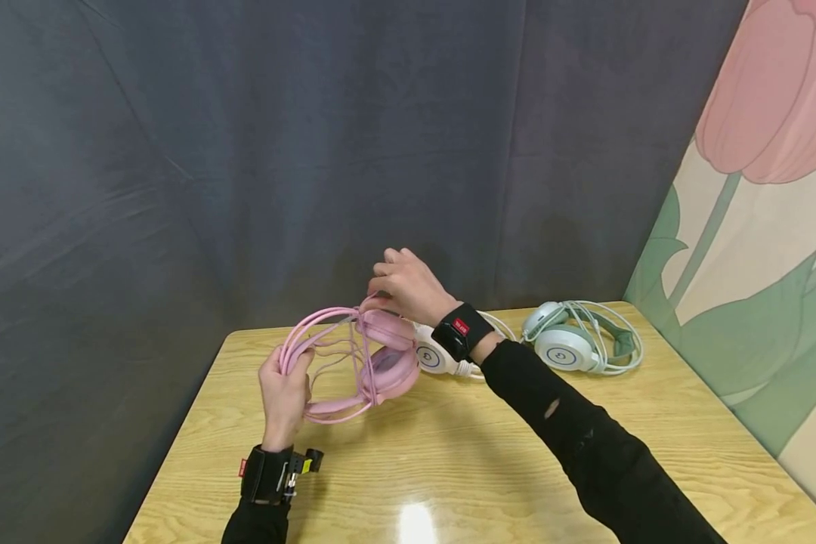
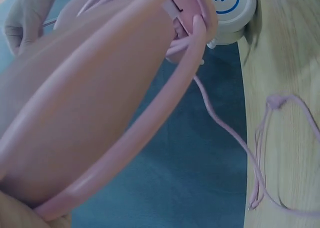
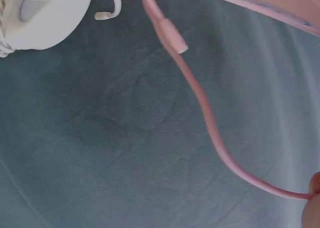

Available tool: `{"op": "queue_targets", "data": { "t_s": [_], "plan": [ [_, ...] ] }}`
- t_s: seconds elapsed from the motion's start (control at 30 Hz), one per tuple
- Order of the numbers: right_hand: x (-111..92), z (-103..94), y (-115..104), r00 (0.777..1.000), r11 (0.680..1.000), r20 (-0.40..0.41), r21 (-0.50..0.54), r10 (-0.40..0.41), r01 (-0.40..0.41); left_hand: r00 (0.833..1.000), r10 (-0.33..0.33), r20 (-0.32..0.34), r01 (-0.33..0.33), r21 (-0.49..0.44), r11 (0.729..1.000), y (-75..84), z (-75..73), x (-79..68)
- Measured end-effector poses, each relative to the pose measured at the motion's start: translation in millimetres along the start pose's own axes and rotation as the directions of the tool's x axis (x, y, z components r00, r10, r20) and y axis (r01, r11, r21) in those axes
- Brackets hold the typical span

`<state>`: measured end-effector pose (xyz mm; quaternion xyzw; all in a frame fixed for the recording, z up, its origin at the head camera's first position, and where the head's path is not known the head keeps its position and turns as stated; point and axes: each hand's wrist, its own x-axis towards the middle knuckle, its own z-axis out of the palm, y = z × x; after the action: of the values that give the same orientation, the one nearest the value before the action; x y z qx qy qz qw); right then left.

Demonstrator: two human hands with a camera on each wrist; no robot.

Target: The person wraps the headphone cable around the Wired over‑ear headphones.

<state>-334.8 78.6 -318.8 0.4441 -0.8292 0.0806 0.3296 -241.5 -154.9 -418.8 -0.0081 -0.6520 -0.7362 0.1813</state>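
Observation:
Pink headphones [image 1: 389,372] are held up over the table, earcups pointing right. My left hand [image 1: 285,397] grips them by the headband [image 2: 120,143], which fills much of the left wrist view. Above the earcups, my right hand [image 1: 408,291] pinches a thin pink cable [image 3: 207,107] between thumb and fingers. That cable sags from the fingertips in the right wrist view and has a small pink sleeve [image 3: 173,36] along it. More pink cord [image 2: 225,125] hangs below the headphones in loops. Part of the headband is hidden by the left hand.
White headphones [image 1: 435,355] stand behind the right wrist, partly covered. Farther right, mint-green headphones [image 1: 571,347] with a coiled cable rest on the wooden table [image 1: 394,476]. A dark curtain [image 1: 381,151] hangs behind, and a tulip-painted wall [image 1: 755,249] borders the right side.

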Motion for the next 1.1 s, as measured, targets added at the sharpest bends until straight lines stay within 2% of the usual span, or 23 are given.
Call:
{"op": "queue_targets", "data": {
  "t_s": [0.1, 0.2, 0.37, 0.53, 0.67, 0.77, 0.9, 1.1],
  "plan": [
    [1.0, -0.1, -1.9, 1.0, 1.0, -0.01, -0.012, -0.021, 0.02, 1.0, 0.007, 0.027, -0.008, 0.014, 1.0, -1.0, 0.1, 0.0],
    [0.5, 1.7, 0.9, 1.0, 1.0, -0.002, -0.006, -0.007, 0.007, 0.997, 0.0, 0.071, 0.001, -0.01, 1.0, -1.0, -1.7, 0.6],
    [-4.5, 4.2, 13.2, 0.997, 0.995, 0.033, 0.07, 0.072, -0.074, 0.99, 0.013, 0.142, 0.001, -0.099, 0.995, -1.2, -9.2, 3.8],
    [-12.1, 2.8, 29.3, 0.986, 0.981, 0.032, 0.101, 0.162, -0.165, 0.972, 0.05, 0.23, -0.006, -0.187, 0.982, -2.3, -17.2, 7.6],
    [-19.2, 2.5, 38.4, 0.976, 0.972, 0.037, 0.098, 0.213, -0.216, 0.947, 0.088, 0.309, 0.001, -0.276, 0.961, -2.7, -21.9, 9.9],
    [-20.8, 2.0, 39.9, 0.971, 0.963, 0.051, 0.127, 0.233, -0.238, 0.915, 0.108, 0.389, 0.02, -0.311, 0.95, -3.7, -23.6, 11.3],
    [-16.0, 1.6, 36.2, 0.965, 0.949, 0.079, 0.176, 0.25, -0.26, 0.874, 0.107, 0.473, 0.048, -0.305, 0.951, -6.0, -24.3, 12.3],
    [-8.8, 2.9, 29.3, 0.95, 0.933, 0.153, 0.196, 0.274, -0.301, 0.842, 0.091, 0.532, 0.075, -0.283, 0.956, -10.5, -25.4, 12.4]
  ]
}}
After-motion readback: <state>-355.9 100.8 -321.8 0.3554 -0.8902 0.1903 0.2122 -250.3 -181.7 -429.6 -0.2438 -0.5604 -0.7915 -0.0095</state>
